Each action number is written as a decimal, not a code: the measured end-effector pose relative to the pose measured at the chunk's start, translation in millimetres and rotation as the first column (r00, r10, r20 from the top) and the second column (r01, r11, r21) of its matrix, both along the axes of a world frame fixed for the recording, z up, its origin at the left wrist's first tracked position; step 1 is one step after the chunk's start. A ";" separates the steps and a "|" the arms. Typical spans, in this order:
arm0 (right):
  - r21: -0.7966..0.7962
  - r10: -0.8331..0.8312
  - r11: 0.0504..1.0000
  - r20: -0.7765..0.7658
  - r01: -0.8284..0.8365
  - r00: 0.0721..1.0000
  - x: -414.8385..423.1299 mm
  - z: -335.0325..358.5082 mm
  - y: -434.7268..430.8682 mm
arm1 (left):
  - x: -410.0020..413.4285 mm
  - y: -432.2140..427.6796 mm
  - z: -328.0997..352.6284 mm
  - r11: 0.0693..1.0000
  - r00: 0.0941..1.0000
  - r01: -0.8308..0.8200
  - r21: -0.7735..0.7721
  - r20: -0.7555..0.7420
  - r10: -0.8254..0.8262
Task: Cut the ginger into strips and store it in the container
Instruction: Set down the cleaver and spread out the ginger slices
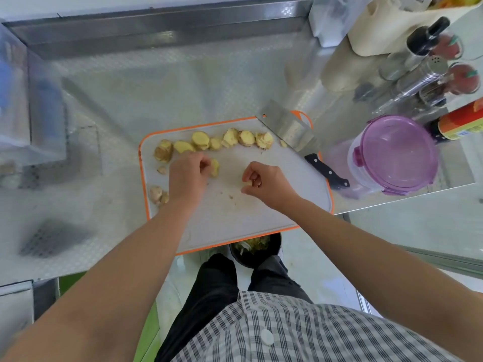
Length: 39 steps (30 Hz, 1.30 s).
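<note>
Ginger slices (pixel 214 141) line the board's far edge; no strips yet. Left hand (pixel 187 176) pinches one slice; right hand (pixel 266 182) curled, contents unclear. Container (pixel 392 152) lidded.

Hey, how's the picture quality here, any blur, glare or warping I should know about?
Head view: wide-angle warping bends the counter edges and stretches the forearms; the cutting board, ginger slices and both hands, left hand, right hand, are reasonably sharp; the left edge and the bottles at far right are smeared; soft glare on the steel counter and purple container lid.
</note>
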State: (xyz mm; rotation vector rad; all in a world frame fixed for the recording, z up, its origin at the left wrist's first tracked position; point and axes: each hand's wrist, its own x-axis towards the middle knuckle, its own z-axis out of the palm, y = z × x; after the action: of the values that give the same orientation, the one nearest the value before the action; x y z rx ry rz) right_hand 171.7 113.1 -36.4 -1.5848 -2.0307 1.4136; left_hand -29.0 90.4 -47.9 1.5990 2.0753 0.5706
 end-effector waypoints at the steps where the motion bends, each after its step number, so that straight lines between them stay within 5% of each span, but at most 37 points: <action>1: -0.005 -0.012 1.000 -0.005 0.012 1.000 0.5 1.0 4.3 | -0.8 0.5 -1.6 1.000 0.998 0.017 0.001 -0.060 -0.017; 5: 0.039 -0.059 0.998 0.056 0.057 0.997 1.8 -0.5 20.7 | -0.8 -5.2 -0.9 0.997 0.984 0.083 -0.003 -0.157 -0.082; 10: 0.159 0.021 0.985 0.286 -0.069 0.958 1.8 -4.4 26.3 | -2.0 -5.6 2.0 0.998 0.994 0.057 -0.036 -0.096 -0.060; 15: 0.222 0.063 0.965 0.324 -0.140 0.944 4.7 -4.0 23.5 | -2.0 -3.2 -0.3 0.998 0.998 0.051 -0.048 -0.042 -0.053; 21: 0.208 0.125 0.950 0.425 -0.231 0.896 1.2 -1.4 26.5 | 2.9 -4.7 3.5 0.990 0.982 -0.109 -0.086 0.149 0.120; 27: 0.214 0.154 0.939 0.441 -0.271 0.884 -2.1 -0.6 27.9 | 18.5 -5.6 1.8 0.943 0.863 -0.218 -0.253 0.401 0.307; 30: 0.211 0.164 0.934 0.465 -0.289 0.870 -3.8 -2.7 27.3 | 29.1 -8.9 2.3 0.936 0.882 -0.221 -0.273 0.354 0.311; 35: 0.223 0.180 0.923 0.469 -0.313 0.865 -4.5 -5.2 27.0 | 32.5 -18.6 -1.1 0.958 0.977 -0.191 -0.214 0.055 0.207; 39: 0.057 -0.026 0.998 0.227 0.013 0.974 3.0 -3.2 28.3 | 27.9 -22.8 0.4 0.983 0.986 -0.128 -0.133 0.093 0.141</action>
State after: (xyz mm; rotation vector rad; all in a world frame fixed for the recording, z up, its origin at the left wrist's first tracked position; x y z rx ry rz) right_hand 174.7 141.5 -39.6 -1.8112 -2.1495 1.2059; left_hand -1.1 67.6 -47.5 1.3384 2.1099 0.5439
